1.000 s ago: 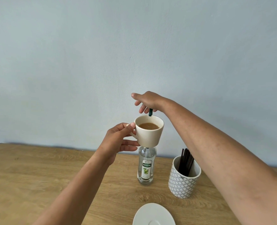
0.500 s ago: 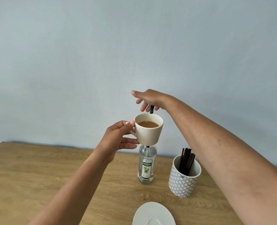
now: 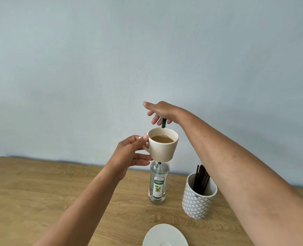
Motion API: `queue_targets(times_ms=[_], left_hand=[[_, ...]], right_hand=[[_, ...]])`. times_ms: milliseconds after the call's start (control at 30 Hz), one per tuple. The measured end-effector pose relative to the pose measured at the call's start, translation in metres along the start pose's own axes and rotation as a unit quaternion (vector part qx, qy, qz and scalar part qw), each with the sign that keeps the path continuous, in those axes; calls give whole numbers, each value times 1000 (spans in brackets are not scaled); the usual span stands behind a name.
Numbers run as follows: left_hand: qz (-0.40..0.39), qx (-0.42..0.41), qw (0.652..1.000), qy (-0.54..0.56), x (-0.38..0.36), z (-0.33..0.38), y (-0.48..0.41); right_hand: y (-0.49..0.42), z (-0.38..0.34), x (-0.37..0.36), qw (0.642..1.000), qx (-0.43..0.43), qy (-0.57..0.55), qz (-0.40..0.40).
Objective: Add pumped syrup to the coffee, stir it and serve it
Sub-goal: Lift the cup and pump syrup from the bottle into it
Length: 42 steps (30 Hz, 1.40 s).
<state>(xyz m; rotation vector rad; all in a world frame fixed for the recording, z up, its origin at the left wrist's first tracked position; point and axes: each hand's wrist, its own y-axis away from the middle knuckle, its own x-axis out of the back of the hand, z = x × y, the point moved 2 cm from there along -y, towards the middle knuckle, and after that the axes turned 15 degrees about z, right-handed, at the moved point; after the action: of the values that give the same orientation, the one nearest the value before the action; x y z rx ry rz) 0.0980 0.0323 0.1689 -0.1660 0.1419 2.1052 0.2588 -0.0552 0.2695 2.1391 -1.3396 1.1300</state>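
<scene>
Coffee cup [image 3: 164, 146]: cream, filled with light brown coffee [image 3: 162, 139], held off the counter [image 3: 40, 192] in your left hand [image 3: 129, 154]. Your thumb lies on top of the handle at the rim and your fingers [image 3: 141, 158] curl beneath it, pinching the handle. The cup tilts slightly and hangs directly above the syrup bottle, hiding the bottle's neck.

Syrup bottle [image 3: 158, 183]: clear glass, green-and-white label, upright on the counter near the wall. Its dark green pump spout [image 3: 163, 123] shows just over the far rim of the cup.

Right hand [image 3: 162, 111]: palm down over the pump head, fingers [image 3: 154, 119] loosely spread and drooping, index finger stretched out to the left. Whether the palm touches the pump top cannot be told.

Change from a second ago: the right hand has risen, and more of the spout shows between it and the rim. The coffee surface now looks disturbed. The cup sits at much the same spot over the bottle.

Patterned holder [image 3: 198, 197]: white with grey triangles, just right of the bottle, holding dark stir sticks [image 3: 201, 180] that lean to the right.

White saucer [image 3: 164, 236]: at the near edge, partly cut off by the frame, well apart from the cup.
</scene>
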Motion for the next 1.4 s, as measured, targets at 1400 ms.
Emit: queue_targets(times_ms=[1400], left_hand=[[-6, -2, 1000, 16, 3, -1, -6]], right_hand=[[-6, 7, -9, 999, 12, 41, -1]])
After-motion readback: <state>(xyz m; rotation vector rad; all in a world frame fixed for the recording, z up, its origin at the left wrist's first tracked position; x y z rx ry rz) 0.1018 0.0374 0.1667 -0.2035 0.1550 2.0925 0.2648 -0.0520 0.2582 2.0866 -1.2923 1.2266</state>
